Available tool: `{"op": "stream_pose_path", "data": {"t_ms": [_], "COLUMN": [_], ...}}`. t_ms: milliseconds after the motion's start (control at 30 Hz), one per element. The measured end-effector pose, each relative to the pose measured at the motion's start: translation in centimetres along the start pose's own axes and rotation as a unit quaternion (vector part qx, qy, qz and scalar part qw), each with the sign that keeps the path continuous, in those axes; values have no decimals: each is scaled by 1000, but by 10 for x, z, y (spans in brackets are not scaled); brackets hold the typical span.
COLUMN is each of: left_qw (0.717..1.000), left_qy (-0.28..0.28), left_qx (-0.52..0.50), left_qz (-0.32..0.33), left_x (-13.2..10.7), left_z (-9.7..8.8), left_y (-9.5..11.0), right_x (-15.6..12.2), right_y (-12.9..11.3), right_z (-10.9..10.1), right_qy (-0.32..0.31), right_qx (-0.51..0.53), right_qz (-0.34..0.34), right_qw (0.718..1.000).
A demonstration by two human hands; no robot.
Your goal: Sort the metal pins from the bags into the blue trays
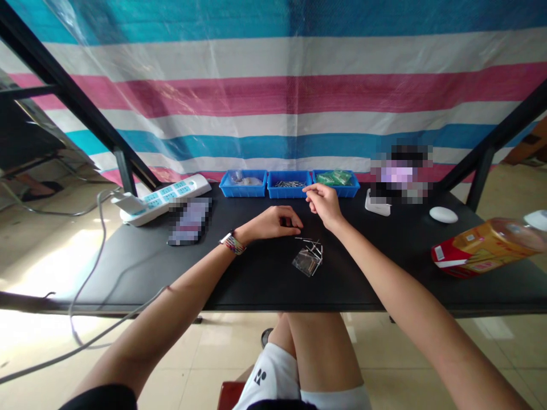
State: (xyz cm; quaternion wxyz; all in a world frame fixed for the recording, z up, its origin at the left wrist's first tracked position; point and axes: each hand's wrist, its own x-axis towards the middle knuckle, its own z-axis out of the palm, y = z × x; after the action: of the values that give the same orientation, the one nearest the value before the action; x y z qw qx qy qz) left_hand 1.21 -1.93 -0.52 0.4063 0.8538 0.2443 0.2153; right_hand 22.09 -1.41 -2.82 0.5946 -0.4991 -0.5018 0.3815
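Note:
My left hand [273,222] rests on the black table, its fingers loosely bent and the thumb apart from them, with nothing visible between them. Close to its fingertips lie several thin metal pins [317,250] and a small clear plastic bag [306,262]. My right hand [323,206] is raised by the front right corner of the middle blue bin [289,192], fingers curled and pinched together; whatever they hold, if anything, is too small to make out. That bin contains more thin metal pieces [290,184].
A left blue bin [243,191] holds clear bags; the right one [348,191] holds green packets [335,177]. A power strip [166,199] and a pixelated flat object [191,221] lie left. Right are a white case [378,205], a white oval object [443,214] and a drink bottle [487,247].

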Motion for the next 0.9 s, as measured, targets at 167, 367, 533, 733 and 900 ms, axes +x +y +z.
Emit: {"op": "stream_pose_path", "data": {"t_ms": [167, 367, 533, 733, 900], "left_qw": [995, 996, 998, 994, 977], "left_qy": [-26, 13, 52, 104, 190], "left_qx": [86, 83, 37, 34, -98], "left_qz": [47, 26, -22, 12, -10], "left_x": [-1, 0, 1, 2, 4], "left_z": [13, 11, 5, 0, -2], "left_y": [6, -3, -6, -6, -12], "right_x": [-6, -9, -12, -17, -19], "right_y": [0, 2, 2, -2, -8], "right_z": [5, 8, 8, 8, 9], "right_qy": [-30, -52, -89, -86, -79], "right_qx": [-33, -50, -48, -17, 20], "right_qz": [-8, -10, -6, 27, 71], "right_qw": [999, 997, 995, 996, 994]}}
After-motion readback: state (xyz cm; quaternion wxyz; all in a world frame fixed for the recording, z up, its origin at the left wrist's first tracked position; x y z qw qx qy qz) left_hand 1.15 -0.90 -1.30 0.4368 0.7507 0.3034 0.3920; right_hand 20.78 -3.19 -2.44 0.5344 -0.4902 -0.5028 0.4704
